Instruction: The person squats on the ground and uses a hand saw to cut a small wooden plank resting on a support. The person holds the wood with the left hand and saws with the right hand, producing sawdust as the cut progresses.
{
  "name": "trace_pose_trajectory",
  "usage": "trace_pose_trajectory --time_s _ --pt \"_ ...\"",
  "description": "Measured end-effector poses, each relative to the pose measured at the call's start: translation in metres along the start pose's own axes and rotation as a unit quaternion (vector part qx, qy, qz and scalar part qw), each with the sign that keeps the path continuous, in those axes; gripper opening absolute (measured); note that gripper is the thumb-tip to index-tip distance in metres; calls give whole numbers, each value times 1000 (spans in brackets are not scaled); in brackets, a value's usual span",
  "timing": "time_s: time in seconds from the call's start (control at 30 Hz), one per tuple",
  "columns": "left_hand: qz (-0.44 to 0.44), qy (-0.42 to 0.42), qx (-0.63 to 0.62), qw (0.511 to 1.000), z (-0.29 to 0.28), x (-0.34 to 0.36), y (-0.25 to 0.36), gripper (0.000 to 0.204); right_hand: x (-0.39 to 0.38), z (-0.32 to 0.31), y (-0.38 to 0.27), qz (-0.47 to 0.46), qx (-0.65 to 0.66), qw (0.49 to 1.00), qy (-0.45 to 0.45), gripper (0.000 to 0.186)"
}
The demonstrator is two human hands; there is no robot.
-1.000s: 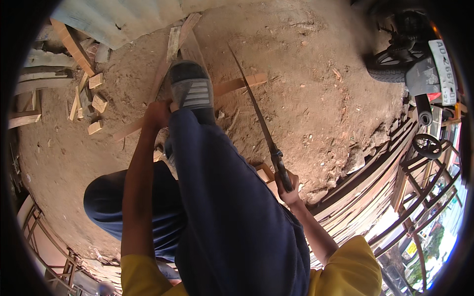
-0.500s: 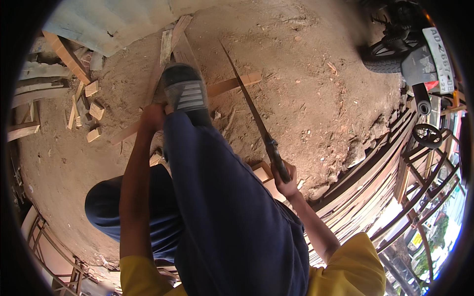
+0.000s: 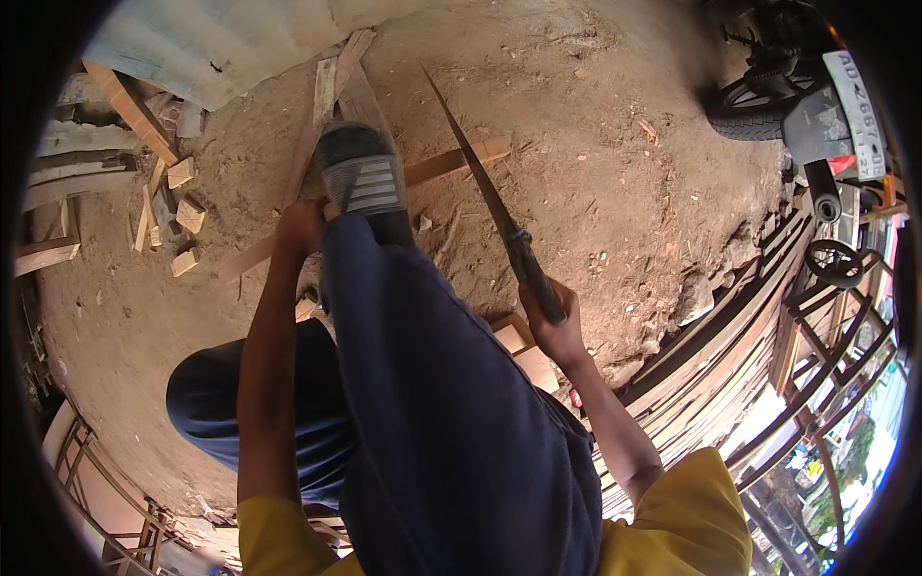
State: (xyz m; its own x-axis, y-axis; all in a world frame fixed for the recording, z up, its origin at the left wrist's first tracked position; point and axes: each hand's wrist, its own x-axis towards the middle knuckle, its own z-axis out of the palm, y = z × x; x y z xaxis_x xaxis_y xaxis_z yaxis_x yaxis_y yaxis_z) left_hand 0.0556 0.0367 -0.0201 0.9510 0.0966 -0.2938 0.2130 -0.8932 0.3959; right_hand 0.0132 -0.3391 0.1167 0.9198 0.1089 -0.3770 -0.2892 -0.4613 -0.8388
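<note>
A handsaw (image 3: 493, 204) with a long tapering blade and dark handle is gripped in my right hand (image 3: 557, 322). Its blade points up and left over the dirt, with the tip beyond a reddish-brown wooden plank (image 3: 461, 163). The plank lies slantwise under my dark shoe (image 3: 360, 173), which has grey stripes. Left of the shoe, my left hand (image 3: 302, 227) is closed on the plank; its fingertips are mostly hidden. Other wood pieces (image 3: 357, 96) lie beneath the plank and toe, reaching away from me.
Small wood blocks (image 3: 190, 215) lie on the dirt at left, near a leaning board (image 3: 130, 110). A corrugated metal sheet (image 3: 230, 48) covers the far left. Long stacked boards (image 3: 711, 331) lie at right, below a parked motorcycle (image 3: 816, 125). A wooden box-like piece (image 3: 516, 334) sits beside my leg.
My right hand and the handsaw have shifted slightly up and left, the blade tip moving farther away. My left hand, the shoe and the plank look nearly the same.
</note>
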Motion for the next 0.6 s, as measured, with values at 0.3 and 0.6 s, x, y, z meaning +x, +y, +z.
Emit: trace_pose_trajectory --time_s 0.3,0.6 --pt "-18 -34 -1 999 -8 -6 9 47 -46 -30 -27 6 -68 997 -32 19" --pt "-37 -25 -51 998 -20 -6 21 48 63 23 -5 -37 -11 999 -5 20"
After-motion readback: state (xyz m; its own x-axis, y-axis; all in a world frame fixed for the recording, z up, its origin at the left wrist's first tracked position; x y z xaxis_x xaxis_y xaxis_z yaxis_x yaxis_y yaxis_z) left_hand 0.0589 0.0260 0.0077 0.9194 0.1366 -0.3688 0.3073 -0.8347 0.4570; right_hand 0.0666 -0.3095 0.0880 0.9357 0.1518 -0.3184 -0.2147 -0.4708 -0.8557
